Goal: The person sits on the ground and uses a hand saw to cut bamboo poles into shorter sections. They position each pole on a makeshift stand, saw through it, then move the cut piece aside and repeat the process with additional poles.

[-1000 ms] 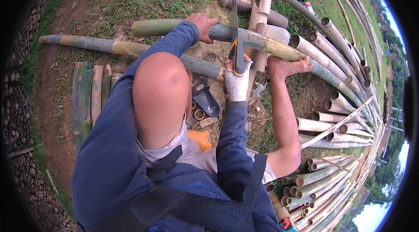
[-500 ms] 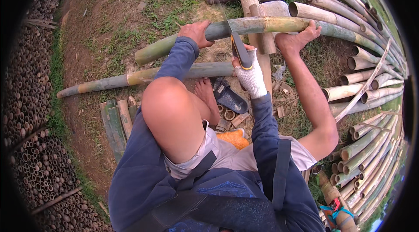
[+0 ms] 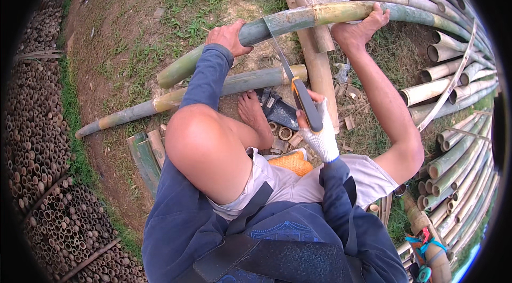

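My bare left hand (image 3: 228, 38) is closed round a green bamboo pole (image 3: 290, 18), left of the saw. The pole lies across a bamboo support (image 3: 314, 62), and my right foot (image 3: 358, 30) presses against it farther right. In a white knit glove, my right hand (image 3: 320, 132) grips the black and yellow handle of a hand saw (image 3: 306, 104). The saw's thin blade slants up to the pole, its far end at the pole between my left hand and the support. Below lies a second bamboo pole (image 3: 229, 85) on the ground.
Many cut bamboo poles (image 3: 448, 86) are stacked along the right. Bundled bamboo ends (image 3: 40, 118) fill the left side. By my left foot (image 3: 255, 115) are a black sandal (image 3: 280, 110), short bamboo rings (image 3: 286, 133) and an orange mesh item (image 3: 292, 163).
My right hand has drawn the saw back toward my body, so more of the blade shows. My left hand and right foot stay on the pole. The view has shifted slightly.
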Available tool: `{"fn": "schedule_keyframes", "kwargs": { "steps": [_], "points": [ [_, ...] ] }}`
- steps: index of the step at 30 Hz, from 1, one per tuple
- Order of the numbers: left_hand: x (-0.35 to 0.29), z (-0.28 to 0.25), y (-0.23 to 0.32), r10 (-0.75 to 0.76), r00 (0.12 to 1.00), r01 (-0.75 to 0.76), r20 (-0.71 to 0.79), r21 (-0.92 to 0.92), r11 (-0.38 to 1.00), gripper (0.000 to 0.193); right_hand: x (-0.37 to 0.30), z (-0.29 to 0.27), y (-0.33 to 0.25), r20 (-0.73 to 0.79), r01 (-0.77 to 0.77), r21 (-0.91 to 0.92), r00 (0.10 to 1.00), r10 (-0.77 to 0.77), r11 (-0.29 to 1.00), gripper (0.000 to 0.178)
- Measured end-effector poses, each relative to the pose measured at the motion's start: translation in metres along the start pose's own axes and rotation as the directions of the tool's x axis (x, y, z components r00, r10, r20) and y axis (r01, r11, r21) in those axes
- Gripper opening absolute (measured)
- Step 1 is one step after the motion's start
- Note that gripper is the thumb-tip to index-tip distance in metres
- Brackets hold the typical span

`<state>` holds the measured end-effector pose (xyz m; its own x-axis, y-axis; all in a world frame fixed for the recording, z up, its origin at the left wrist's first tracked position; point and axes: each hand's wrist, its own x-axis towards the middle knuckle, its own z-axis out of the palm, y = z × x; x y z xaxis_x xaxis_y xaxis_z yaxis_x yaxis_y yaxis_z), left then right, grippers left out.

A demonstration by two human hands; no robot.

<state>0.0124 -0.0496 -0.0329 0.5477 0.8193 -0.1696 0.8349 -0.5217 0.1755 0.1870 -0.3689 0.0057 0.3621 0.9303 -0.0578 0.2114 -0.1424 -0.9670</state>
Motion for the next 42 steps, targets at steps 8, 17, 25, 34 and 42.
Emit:
{"fn": "schedule_keyframes", "kwargs": {
  "steps": [8,17,25,34,42],
  "points": [
    [-0.001,-0.001,-0.007,0.022,1.0,-0.022,-0.023,0.004,1.0,0.089,-0.001,0.018,0.039,0.032,0.196,-0.061,0.98,-0.195,0.979,0.053],
    [0.004,0.0,-0.009,0.032,0.999,-0.03,0.044,-0.041,0.999,0.085,-0.019,-0.004,0.038,0.068,0.139,0.061,0.987,-0.143,0.988,0.05],
    [0.001,-0.009,-0.011,0.081,0.996,-0.083,-0.043,-0.043,0.996,0.088,0.018,0.019,0.075,0.044,0.214,-0.045,0.976,-0.212,0.976,0.046],
    [0.009,0.007,-0.016,0.067,0.997,-0.067,0.023,-0.038,0.997,0.092,-0.053,-0.007,0.038,0.06,0.19,-0.037,0.98,-0.187,0.981,0.05],
    [-0.001,-0.001,-0.008,0.049,0.998,-0.048,0.029,-0.057,0.997,0.091,0.04,0.027,0.054,0.067,0.232,0.027,0.97,-0.233,0.972,0.05]
  ]
}}
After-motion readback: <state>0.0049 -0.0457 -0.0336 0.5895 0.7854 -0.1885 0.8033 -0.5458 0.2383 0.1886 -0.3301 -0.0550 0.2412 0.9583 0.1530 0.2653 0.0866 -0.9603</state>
